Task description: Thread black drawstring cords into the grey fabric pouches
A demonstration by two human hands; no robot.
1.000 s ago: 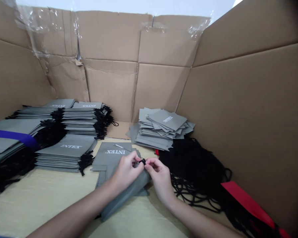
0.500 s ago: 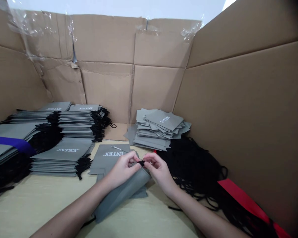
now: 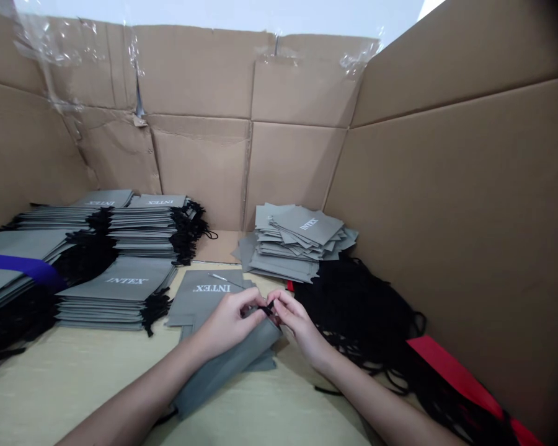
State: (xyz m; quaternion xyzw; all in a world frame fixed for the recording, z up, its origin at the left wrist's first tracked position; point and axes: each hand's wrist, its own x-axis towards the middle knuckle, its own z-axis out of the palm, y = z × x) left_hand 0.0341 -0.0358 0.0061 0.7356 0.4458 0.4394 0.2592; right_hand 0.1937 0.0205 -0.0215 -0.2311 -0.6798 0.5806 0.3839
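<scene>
A grey pouch (image 3: 227, 365) lies slantwise below my hands, its upper corner at my fingertips. My left hand (image 3: 235, 319) pinches the black cord (image 3: 267, 308) at that corner. From the other side my right hand (image 3: 297, 322) grips the same cord between thumb and fingers. Whether the cord is knotted there is too small to tell. Behind the hands, flat grey pouches printed INTEX (image 3: 199, 300) lie on the table, with a thin metal tool (image 3: 221, 277) on top.
Stacks of corded grey pouches (image 3: 121, 291) stand at the left, by a purple band (image 3: 23, 265). A loose pile of grey pouches (image 3: 297, 235) sits at the back. Black cords (image 3: 363, 310) and a red band (image 3: 456, 371) lie at right. Cardboard walls (image 3: 199, 167) surround the table.
My right fingertips have shifted slightly, and a bit of black cord now stands up between them. My left hand has barely moved.
</scene>
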